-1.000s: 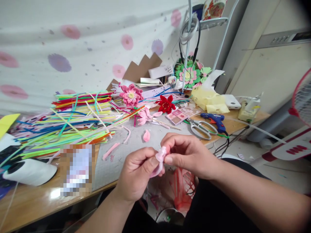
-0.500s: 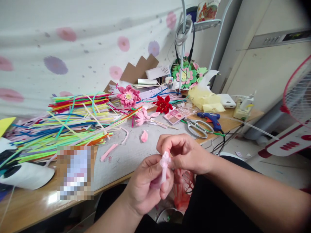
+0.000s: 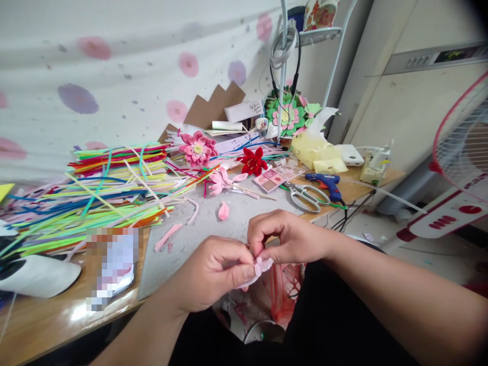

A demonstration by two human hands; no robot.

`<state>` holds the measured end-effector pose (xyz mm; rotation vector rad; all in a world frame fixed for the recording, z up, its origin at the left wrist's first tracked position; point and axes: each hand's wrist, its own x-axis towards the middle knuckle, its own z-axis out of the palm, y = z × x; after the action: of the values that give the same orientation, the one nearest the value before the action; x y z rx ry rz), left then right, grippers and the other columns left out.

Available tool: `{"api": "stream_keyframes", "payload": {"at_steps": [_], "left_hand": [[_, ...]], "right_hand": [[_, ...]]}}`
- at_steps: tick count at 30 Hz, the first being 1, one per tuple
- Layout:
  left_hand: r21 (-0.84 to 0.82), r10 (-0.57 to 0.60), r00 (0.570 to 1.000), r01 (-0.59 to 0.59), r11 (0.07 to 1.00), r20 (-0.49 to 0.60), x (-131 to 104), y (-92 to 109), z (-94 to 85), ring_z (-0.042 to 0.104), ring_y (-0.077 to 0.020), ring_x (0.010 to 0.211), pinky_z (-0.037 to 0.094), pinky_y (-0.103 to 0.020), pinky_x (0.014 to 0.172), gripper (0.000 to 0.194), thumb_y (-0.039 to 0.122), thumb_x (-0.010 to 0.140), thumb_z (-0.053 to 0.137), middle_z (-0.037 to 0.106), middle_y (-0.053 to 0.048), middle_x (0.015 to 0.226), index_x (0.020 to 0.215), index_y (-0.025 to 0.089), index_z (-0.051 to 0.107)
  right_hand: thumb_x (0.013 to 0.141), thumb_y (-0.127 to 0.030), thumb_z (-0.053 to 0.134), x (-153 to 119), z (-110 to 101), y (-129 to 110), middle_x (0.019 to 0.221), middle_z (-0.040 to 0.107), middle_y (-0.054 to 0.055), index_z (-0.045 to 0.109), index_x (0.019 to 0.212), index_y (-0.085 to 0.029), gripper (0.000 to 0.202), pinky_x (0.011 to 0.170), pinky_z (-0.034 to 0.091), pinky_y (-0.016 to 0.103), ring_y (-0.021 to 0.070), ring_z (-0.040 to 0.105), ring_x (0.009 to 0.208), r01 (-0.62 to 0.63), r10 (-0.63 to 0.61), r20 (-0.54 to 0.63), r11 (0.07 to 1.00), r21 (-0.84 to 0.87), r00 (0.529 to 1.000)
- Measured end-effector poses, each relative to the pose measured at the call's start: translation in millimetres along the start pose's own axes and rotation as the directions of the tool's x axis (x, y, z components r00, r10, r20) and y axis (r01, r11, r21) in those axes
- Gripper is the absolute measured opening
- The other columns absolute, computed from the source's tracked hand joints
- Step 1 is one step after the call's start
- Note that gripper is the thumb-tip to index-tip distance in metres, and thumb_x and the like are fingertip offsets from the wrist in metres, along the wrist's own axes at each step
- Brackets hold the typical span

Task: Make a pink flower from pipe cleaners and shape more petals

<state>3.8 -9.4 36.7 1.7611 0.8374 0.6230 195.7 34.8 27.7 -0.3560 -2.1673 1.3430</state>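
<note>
My left hand [image 3: 217, 272] pinches a pale pink fuzzy piece [image 3: 263, 266] between thumb and fingers, in front of the table edge. Close against it on the right, my right hand [image 3: 284, 236] has thumb and forefinger pressed together at the top of the same piece. Beyond the hands, on the grey mat [image 3: 206, 223], lie a small pink petal [image 3: 223, 210], a pink strip [image 3: 168, 237] and a pink flower on a stick [image 3: 221, 181].
Bundles of coloured pipe cleaners [image 3: 114, 188] cover the left of the table. Scissors [image 3: 308, 197], a blue glue gun [image 3: 326, 184], a makeup palette [image 3: 276, 178] and a red flower [image 3: 252, 161] lie behind the hands. A fan [image 3: 461, 147] stands at right.
My left hand has turned and moved left, its fingers now folded over the pink piece. The piece has swung from upright to slanting sideways. The view has shifted slightly.
</note>
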Motion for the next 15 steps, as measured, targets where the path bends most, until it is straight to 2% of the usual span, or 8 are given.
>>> {"api": "stream_keyframes", "payload": {"at_steps": [1,3,6,10,12,15], "left_hand": [[0.173,0.071,0.997,-0.068,0.983,-0.01,0,5,-2.5,0.049,-0.0124,0.054,0.038,-0.024,0.056,0.02,0.022,0.078,0.057,0.055,-0.001,0.055,0.06,0.018,0.064],[0.437,0.189,0.982,-0.171,0.883,0.001,-1,13,-5.1,0.049,-0.0125,0.054,0.041,-0.028,0.071,0.02,0.015,0.077,0.054,0.055,0.001,0.053,0.061,0.021,0.066],[0.651,0.268,0.962,-0.237,0.721,0.053,-3,17,-5.3,0.05,-0.0112,0.051,0.035,-0.034,0.088,0.022,0.012,0.078,0.051,0.057,0.003,0.053,0.065,0.023,0.065],[0.778,0.279,0.957,-0.236,0.582,0.081,-3,15,-5.1,0.05,-0.0115,0.054,0.033,-0.035,0.089,0.021,0.015,0.08,0.049,0.057,0.003,0.056,0.065,0.022,0.061],[0.803,0.262,0.963,-0.206,0.559,0.064,-4,14,-5.0,0.049,-0.0107,0.055,0.033,-0.036,0.089,0.022,0.015,0.081,0.046,0.057,0.004,0.057,0.064,0.021,0.059],[0.827,0.232,0.972,-0.148,0.542,0.021,-3,13,-3.9,0.047,-0.0086,0.053,0.031,-0.037,0.092,0.024,0.014,0.083,0.043,0.056,0.006,0.057,0.063,0.02,0.056]], "right_hand": [[0.074,-0.016,0.063,0,-1,1,0.072,0.055,0.002,0.06,0.073,-0.011,0.007,0.065,0.045,0.024,0.0103,0.053,0.068,-0.022,0.022,0.014,1.0,-0.011,1.0],[0.075,-0.015,0.062,1,-2,2,0.071,0.056,0.001,0.061,0.075,-0.01,0.005,0.065,0.045,0.023,0.0098,0.053,0.067,-0.069,0.069,0.048,0.998,0.01,0.996],[0.078,-0.013,0.056,1,-5,1,0.074,0.059,0.003,0.062,0.077,-0.009,0.007,0.068,0.046,0.024,0.0102,0.055,0.069,-0.143,0.132,0.105,0.985,0.098,0.986],[0.079,-0.018,0.056,0,-7,-4,0.08,0.062,0.006,0.063,0.081,-0.007,0.013,0.07,0.047,0.027,0.0125,0.058,0.073,-0.184,0.171,0.103,0.973,0.137,0.98],[0.073,-0.022,0.065,0,-5,-7,0.079,0.062,0.006,0.063,0.08,-0.008,0.015,0.068,0.048,0.026,0.0129,0.058,0.072,-0.173,0.171,0.044,0.985,0.03,0.984],[0.066,-0.014,0.067,1,1,-9,0.076,0.061,0.003,0.063,0.075,-0.011,0.01,0.065,0.046,0.023,0.0112,0.056,0.068,-0.113,0.103,-0.06,0.973,-0.201,0.993]]}}
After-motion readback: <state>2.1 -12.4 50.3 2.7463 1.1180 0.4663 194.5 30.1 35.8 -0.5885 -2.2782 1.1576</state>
